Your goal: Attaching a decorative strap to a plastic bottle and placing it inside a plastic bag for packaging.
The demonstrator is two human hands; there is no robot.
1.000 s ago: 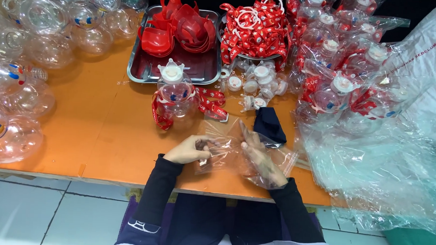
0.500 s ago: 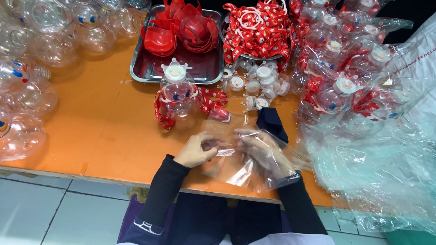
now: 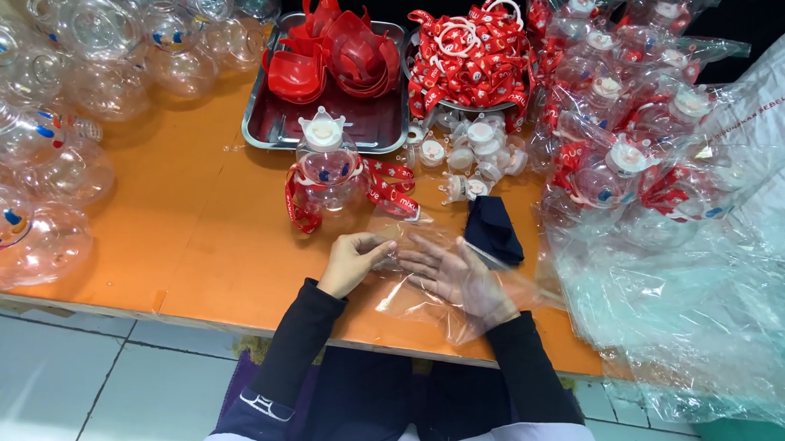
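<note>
Left hand (image 3: pixel 353 261): fingers curled, pinching the near edge of a clear plastic bag (image 3: pixel 425 288).
Right hand (image 3: pixel 456 281): fingers spread flat, seemingly slipped inside the bag's mouth, holding the film apart.
Clear plastic bag: thin, glossy, crinkled film lying on the table (image 3: pixel 189 238) at the front edge, between both hands. Judged very light, limp and slippery, easily torn; best taken by the open rim.
At 12 o'clock of the hands: clear round bottle (image 3: pixel 328 169) with white crown-shaped cap and red printed strap, upright.
At 1 o'clock: folded dark cloth (image 3: pixel 492 229); beyond it, loose white caps (image 3: pixel 466 153).
Further at 12: metal tray (image 3: pixel 264 122) with red plastic cups; heap of red straps (image 3: pixel 470 61).
At 9 to 10 o'clock: empty clear bottles (image 3: pixel 34 143).
At 2 to 3 o'clock: bagged finished bottles (image 3: pixel 624 160), heaped.
</note>
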